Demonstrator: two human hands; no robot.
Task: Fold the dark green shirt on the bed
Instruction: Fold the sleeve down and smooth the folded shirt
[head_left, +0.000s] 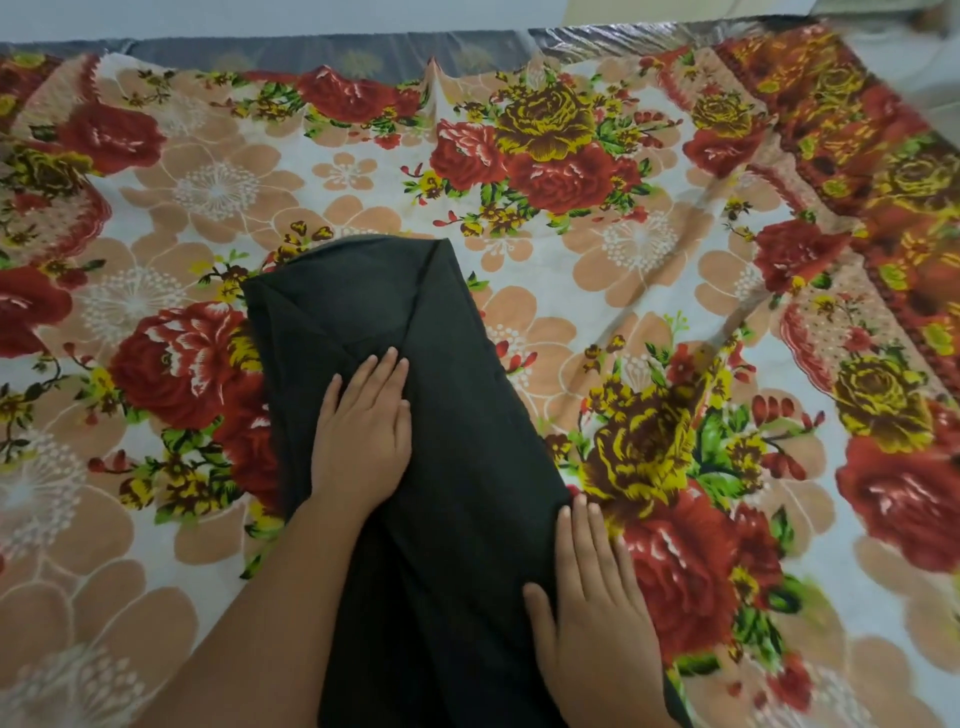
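Note:
The dark green shirt (447, 395) lies on the bed as a long narrow strip, its sides folded inward, running from the middle of the bed toward me. My left hand (363, 431) rests flat on the shirt's middle, palm down, fingers together. My right hand (592, 618) lies flat on the shirt's right edge nearer to me, fingers straight, partly on the sheet. Neither hand grips the cloth.
The bed is covered by a floral sheet (649, 270) with red and yellow roses, wrinkled in places. A grey-blue mattress edge (291, 52) shows at the far side. A white wall or floor area (930, 62) lies beyond the upper right corner.

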